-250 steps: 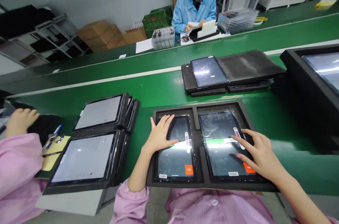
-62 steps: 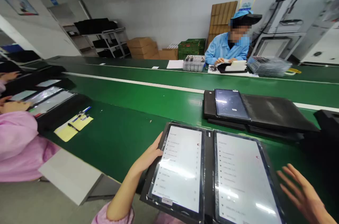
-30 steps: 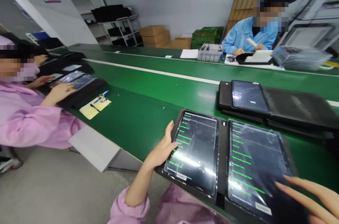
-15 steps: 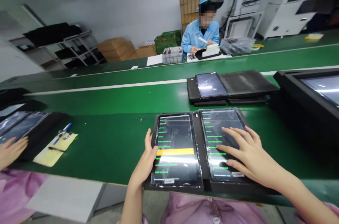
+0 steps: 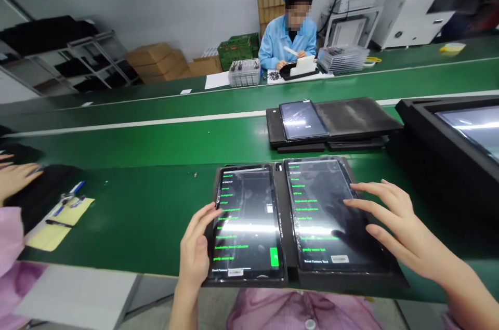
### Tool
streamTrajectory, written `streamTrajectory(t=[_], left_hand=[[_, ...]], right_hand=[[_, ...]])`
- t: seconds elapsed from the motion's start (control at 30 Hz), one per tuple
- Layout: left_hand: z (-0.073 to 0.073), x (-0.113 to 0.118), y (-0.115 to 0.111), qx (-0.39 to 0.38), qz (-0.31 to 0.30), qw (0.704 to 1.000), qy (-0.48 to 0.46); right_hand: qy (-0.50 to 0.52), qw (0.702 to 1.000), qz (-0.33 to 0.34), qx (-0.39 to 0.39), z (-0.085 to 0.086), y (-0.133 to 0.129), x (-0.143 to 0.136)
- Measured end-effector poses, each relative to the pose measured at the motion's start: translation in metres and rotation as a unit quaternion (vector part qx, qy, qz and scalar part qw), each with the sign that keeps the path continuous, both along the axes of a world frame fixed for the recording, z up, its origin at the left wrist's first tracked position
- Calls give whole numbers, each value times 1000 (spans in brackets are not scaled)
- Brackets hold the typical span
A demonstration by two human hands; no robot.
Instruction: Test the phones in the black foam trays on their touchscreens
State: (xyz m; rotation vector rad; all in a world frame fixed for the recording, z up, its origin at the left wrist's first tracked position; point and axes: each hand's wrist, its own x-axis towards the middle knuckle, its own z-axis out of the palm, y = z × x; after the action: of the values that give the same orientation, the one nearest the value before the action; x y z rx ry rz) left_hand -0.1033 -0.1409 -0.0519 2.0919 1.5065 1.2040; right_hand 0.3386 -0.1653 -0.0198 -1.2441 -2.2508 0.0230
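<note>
Two tablets with lists of green text lie side by side in a black foam holder [image 5: 288,226] at the table's near edge. My left hand [image 5: 198,239] rests at the left edge of the left tablet [image 5: 249,236], its fingertips on the border and thumb partly hidden. A green block glows at that screen's lower right. Over the right edge of the right tablet [image 5: 319,215] is my right hand [image 5: 397,226], fingers spread, fingertips at or just above the glass. It holds nothing.
Behind lies another tablet [image 5: 303,121] on black foam pads [image 5: 354,114]. A large black case [image 5: 460,163] stands at right. Yellow paper [image 5: 58,231] with pens lies left, near a co-worker's hand [image 5: 19,179]. Across the table sits a person in blue [image 5: 290,41].
My right hand has moved right, toward the tablet's edge. The left tablet's yellow bar is gone and a green block shows. The co-worker's hand at left has lifted away from the tablets there.
</note>
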Motion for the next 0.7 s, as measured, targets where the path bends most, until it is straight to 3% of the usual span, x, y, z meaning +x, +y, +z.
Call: streamTrajectory(t=[0.2, 0.4, 0.57, 0.7], left_hand=[[-1, 3, -3, 15, 11, 999, -30], [2, 7, -5, -48, 4, 999, -12], [12, 7, 0, -80, -8, 997, -16], [27, 9, 19, -95, -17, 995, 15]], right_hand=[[-70, 997, 36, 0, -4, 19, -17], [-116, 992, 41, -2, -17, 22, -22], [-117, 992, 55, 0, -24, 21, -20], [-119, 992, 43, 22, -24, 25, -19]])
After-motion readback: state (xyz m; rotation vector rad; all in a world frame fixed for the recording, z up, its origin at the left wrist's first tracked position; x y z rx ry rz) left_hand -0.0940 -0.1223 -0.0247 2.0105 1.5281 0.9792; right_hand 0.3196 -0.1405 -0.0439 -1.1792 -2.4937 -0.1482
